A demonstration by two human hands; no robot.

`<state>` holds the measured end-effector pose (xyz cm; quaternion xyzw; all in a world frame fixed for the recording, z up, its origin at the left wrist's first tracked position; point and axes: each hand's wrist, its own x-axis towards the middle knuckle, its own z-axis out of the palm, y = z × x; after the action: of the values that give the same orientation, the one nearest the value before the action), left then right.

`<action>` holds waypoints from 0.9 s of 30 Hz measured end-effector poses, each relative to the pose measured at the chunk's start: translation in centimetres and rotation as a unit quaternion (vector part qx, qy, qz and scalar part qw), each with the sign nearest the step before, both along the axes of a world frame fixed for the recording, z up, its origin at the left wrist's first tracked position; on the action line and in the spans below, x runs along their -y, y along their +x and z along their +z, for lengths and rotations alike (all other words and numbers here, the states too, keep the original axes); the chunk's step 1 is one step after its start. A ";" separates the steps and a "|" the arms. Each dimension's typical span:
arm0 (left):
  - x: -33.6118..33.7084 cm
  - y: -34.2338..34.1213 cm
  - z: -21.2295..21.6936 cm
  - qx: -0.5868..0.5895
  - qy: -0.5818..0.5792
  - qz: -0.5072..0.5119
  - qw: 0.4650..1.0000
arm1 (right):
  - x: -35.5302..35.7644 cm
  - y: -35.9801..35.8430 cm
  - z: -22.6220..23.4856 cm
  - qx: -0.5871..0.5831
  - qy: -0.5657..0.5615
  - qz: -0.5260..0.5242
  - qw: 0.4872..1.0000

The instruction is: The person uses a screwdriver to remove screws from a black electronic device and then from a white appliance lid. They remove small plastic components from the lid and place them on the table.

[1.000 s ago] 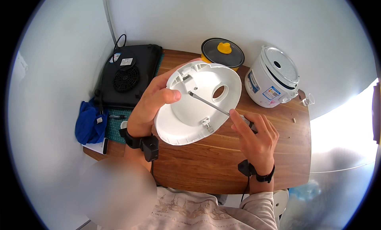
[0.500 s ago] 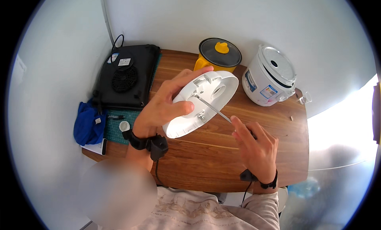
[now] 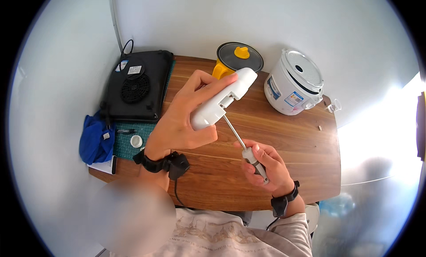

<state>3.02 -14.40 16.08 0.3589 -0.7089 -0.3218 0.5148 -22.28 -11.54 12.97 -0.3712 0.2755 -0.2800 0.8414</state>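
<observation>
A rounded white plastic cover is gripped in my left hand, with the fingers over its far side and the thumb below. It is tilted so its edge, with a notch in it, faces up, and most of its hollow inner side is hidden. My right hand is closed round the grey handle of a screwdriver. The metal shaft points up and left toward the cover, and its tip disappears behind the cover's lower edge. Whether the tip touches anything there cannot be seen.
Behind the cover stands a yellow pot with a dark lid. A white rice cooker is at the back right, beside a small clear cup. On the left lie an upturned black appliance, a blue cloth and a green mat.
The cover has been turned from showing its hollow inside to standing edge-up. My right hand has rolled over and moved left and down, so the screwdriver handle now shows.
</observation>
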 end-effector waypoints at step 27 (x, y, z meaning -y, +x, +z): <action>0.3 1.4 -0.7 -0.257 0.118 -0.140 0.949 | 1.3 0.2 2.1 -0.411 -0.791 -0.271 0.363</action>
<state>4.43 -14.72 15.36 0.2194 -0.5523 -0.5538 0.5832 -22.04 -12.87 15.03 -0.8408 0.3248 -0.3949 -0.1778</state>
